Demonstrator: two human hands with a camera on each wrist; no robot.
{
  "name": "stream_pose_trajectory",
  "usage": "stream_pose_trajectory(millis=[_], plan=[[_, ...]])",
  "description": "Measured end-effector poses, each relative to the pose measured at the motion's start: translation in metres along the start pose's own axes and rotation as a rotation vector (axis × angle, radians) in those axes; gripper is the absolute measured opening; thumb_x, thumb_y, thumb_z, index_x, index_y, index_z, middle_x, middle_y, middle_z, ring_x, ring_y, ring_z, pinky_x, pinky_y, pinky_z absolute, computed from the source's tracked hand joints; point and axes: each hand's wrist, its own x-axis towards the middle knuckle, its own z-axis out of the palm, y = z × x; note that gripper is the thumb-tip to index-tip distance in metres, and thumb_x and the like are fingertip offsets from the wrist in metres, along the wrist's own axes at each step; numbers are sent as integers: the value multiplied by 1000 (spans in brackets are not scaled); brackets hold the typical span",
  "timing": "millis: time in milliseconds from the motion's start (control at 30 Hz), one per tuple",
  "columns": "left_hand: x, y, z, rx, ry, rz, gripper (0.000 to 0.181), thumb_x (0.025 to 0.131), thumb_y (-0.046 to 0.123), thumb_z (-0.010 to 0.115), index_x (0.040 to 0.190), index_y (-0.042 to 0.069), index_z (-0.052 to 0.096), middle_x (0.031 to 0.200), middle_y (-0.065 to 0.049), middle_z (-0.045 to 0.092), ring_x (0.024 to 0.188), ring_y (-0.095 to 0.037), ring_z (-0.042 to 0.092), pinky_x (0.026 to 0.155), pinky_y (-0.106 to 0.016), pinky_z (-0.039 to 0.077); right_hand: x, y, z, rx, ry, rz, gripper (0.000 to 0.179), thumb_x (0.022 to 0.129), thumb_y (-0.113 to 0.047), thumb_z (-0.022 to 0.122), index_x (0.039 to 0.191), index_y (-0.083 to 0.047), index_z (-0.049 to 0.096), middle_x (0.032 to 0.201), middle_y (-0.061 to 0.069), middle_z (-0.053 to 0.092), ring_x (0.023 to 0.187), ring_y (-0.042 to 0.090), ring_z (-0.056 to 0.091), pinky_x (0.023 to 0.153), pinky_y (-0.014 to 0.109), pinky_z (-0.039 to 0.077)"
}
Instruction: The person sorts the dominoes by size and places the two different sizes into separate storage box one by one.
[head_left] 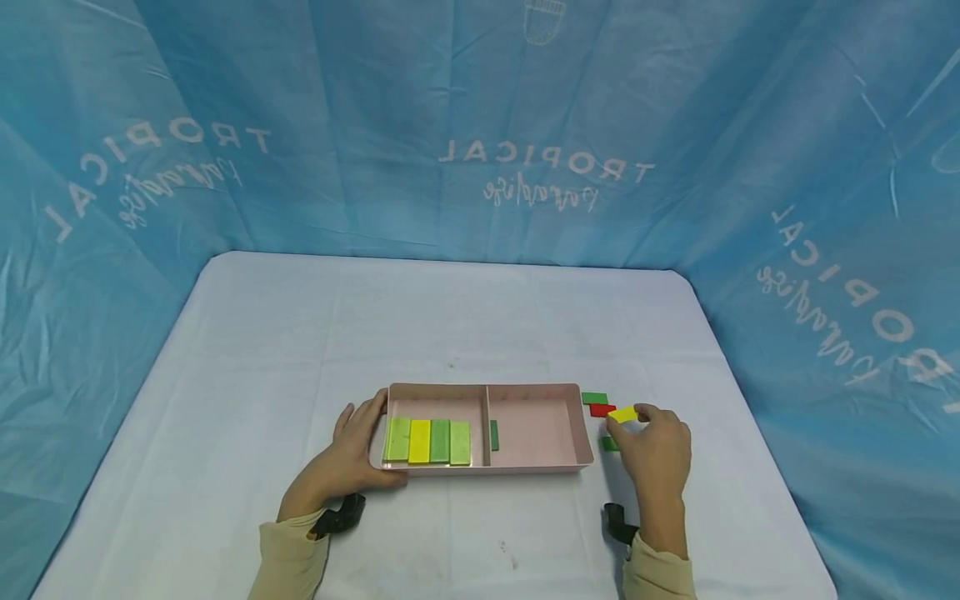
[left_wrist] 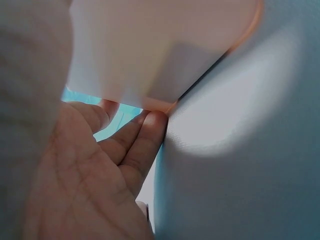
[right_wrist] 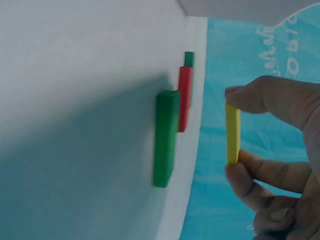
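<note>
A pinkish two-compartment box lies on the table in the head view. My left hand grips its left end, with the thumb along the front wall and fingers at the left side. Between thumb and fingertips, my right hand pinches a yellow block above the table, right of the box. Beneath it are a red block, a green block and another green block. Light green, yellow and green blocks stand in a row in the left compartment.
A small green block leans by the divider in the right compartment. White cloth covers the table. Blue printed curtains hang behind it and at both sides.
</note>
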Motion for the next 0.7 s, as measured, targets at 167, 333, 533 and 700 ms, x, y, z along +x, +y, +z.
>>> stream_pose_trajectory(millis=[167,333,533,700], plan=[[0,1,0,-2,2,-1,130,64,38,93,158,-4,14,160,-23,33,148,-43,27,121,-62,0,-5,-6,-7,33,38,-79,54,83,-30,79,124,3,67,119,24,64,108,41,52,80,53,55],[-1,1,0,-7,0,1,130,64,37,93,158,-4,14,159,-22,34,148,-43,28,120,-62,0,-9,-14,-13,51,64,-124,52,82,-29,81,122,2,69,118,24,65,107,40,53,80,53,54],[-1,0,1,-2,4,4,130,64,39,93,158,-3,14,159,-22,34,148,-43,28,120,-63,1,-12,-20,-13,80,98,-184,51,80,-28,84,121,0,70,118,22,66,109,39,53,80,52,56],[-1,-1,0,7,8,10,130,64,39,93,158,-3,14,159,-22,34,147,-43,29,120,-63,1,-13,-23,-9,100,127,-255,53,77,-28,87,120,-1,71,117,20,67,108,38,54,81,52,57]])
